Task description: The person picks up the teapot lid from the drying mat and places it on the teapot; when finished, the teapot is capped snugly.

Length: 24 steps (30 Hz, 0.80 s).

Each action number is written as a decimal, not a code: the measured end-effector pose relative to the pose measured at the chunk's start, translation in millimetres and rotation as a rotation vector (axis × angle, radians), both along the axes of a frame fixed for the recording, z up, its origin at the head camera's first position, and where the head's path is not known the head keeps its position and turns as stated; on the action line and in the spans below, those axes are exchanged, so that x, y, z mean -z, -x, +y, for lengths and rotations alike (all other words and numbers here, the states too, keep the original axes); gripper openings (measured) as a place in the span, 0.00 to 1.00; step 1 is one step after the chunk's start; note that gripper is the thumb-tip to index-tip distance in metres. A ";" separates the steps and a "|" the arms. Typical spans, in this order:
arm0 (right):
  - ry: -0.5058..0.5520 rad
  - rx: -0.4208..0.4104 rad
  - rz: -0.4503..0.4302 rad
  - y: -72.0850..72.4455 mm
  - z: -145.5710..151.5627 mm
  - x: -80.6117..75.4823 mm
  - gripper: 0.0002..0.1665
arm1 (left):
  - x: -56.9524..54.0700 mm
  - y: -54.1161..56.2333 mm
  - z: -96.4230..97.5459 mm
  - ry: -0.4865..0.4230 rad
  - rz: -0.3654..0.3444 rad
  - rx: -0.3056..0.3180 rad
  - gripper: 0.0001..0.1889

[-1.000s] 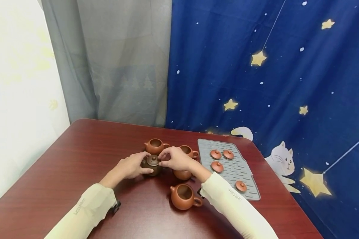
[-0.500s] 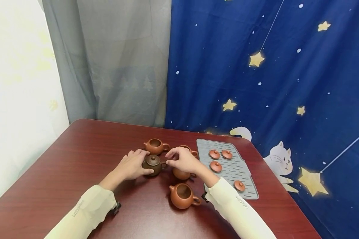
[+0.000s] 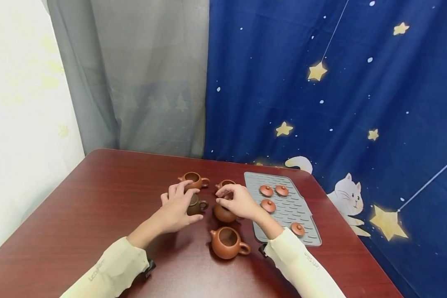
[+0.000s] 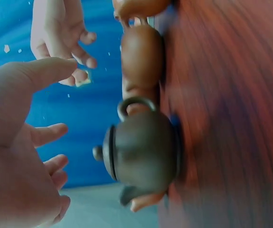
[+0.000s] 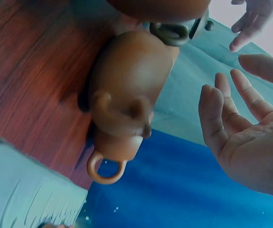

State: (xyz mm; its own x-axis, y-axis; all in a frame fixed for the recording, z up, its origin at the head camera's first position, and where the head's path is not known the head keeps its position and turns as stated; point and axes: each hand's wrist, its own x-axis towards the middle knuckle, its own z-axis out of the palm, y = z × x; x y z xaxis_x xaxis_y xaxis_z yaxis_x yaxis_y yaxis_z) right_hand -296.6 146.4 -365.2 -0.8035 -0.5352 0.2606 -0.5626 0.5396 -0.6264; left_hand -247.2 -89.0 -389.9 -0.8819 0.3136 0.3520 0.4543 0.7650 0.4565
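A dark brown teapot [image 4: 143, 152] stands upright with its knobbed lid [image 4: 108, 152] seated on top. My left hand [image 3: 176, 207] hovers over its left side, fingers spread; the left wrist view has a gap between hand and teapot. My right hand [image 3: 239, 203] is over a lidless reddish-brown teapot [image 3: 223, 214], partly covering it. In the right wrist view its fingers [image 5: 211, 109] are loosely bent with nothing between them. Other lidless reddish-brown teapots surround these: one behind [image 3: 199, 182], one at the back right [image 3: 220, 186], one in front [image 3: 223, 248].
At the table's right lies a grey ridged mat [image 3: 294, 213] bearing several reddish-brown lids [image 3: 268, 205]. The dark red wooden table [image 3: 108, 194] extends left of the teapots. Curtains [image 3: 152, 82] hang behind the far edge.
My right hand has drawn away from the dark teapot's lid toward the right. My left hand, earlier around the dark teapot, has let go and risen off it. The lid stays seated.
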 end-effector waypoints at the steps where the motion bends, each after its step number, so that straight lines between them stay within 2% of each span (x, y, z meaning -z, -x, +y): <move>1: 0.003 0.003 -0.001 -0.2 1.9 -0.5 0.09 | -1.1 -1.6 1.8 -0.008 0.008 0.006 0.36; 6: 0.014 0.025 0.005 -1.3 12.7 -2.2 0.08 | -3.7 -6.2 6.7 -0.041 0.041 0.026 0.33; 16: 0.026 0.086 -0.004 -6.3 37.2 -5.0 0.12 | -4.5 -10.0 14.8 -0.055 0.043 0.125 0.32; 19: 0.026 0.106 0.005 -8.3 43.5 -3.5 0.14 | -1.8 -11.0 18.1 -0.036 0.023 0.162 0.32; 24: 0.031 0.158 0.028 -9.7 54.8 2.2 0.13 | 8.3 -11.7 24.6 0.007 -0.005 0.268 0.32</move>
State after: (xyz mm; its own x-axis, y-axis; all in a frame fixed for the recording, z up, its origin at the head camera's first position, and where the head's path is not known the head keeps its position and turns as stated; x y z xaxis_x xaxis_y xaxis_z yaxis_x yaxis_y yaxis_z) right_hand -286.9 201.3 -367.4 -0.8692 -0.3941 0.2985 -0.4898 0.6037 -0.6290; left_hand -235.5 -64.4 -398.3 -0.7688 0.5385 0.3448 0.6387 0.6206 0.4548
